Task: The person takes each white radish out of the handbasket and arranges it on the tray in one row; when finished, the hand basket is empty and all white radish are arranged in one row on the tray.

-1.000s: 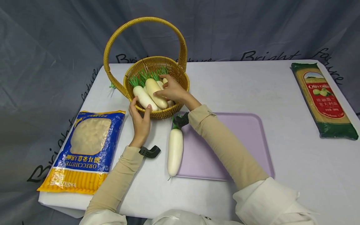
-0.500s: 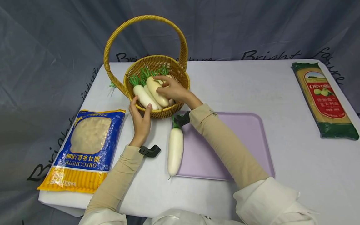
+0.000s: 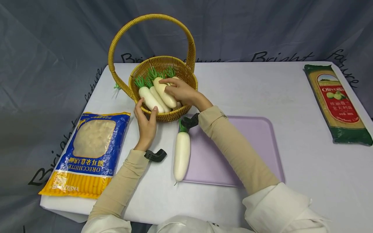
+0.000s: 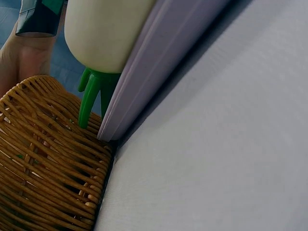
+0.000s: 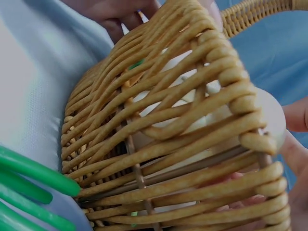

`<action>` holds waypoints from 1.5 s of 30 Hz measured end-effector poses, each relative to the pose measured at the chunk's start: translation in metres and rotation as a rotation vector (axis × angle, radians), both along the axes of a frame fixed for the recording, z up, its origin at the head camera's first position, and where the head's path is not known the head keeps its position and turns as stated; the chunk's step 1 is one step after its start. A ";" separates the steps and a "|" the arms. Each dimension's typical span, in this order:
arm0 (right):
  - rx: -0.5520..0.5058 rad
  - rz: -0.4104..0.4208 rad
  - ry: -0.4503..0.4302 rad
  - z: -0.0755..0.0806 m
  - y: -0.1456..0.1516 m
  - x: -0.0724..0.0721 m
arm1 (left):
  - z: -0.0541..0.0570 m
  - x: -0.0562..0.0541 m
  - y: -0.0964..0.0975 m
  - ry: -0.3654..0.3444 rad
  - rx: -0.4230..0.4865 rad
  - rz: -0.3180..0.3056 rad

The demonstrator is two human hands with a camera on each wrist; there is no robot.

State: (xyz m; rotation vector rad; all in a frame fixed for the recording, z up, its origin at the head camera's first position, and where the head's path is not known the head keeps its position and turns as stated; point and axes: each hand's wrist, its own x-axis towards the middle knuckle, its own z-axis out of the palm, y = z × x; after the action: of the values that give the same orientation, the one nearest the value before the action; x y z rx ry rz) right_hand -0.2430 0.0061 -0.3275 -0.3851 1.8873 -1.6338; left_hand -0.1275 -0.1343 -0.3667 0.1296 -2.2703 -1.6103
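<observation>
In the head view, a wicker basket [image 3: 163,117] with a tall arched handle holds several white radishes with green tops. My left hand [image 3: 146,129] grips the basket's front left rim, its thumb near the lower end of a white radish [image 3: 150,99]. Reaching in from the right, my right hand [image 3: 185,93] holds a cream-coloured radish [image 3: 165,94] lying on top; some of its fingers are hidden inside. In the right wrist view, fingers [image 5: 294,118] touch a pale rounded end behind the weave [image 5: 183,115].
Another white radish [image 3: 182,157] lies along the left edge of a lilac tray [image 3: 256,145], just in front of the basket. An orecchiette bag [image 3: 87,155] lies at the left and a green-ended pasta packet [image 3: 338,103] at the far right. A dark curtain [image 3: 233,29] hangs behind the table.
The cream-coloured radish in the basket has shifted slightly rightward with my right hand, showing more of the radish beneath it. My left hand has stayed at the rim.
</observation>
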 end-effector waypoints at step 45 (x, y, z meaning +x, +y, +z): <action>-0.658 -0.162 -0.117 -0.006 0.019 0.002 | 0.001 0.000 0.000 -0.009 0.007 0.003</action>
State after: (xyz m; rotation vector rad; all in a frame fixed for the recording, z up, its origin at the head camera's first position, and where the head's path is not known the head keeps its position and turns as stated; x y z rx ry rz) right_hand -0.2406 0.0255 -0.3331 -0.3924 1.2811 -2.3167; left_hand -0.1276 -0.1338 -0.3657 0.1419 -2.2703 -1.6188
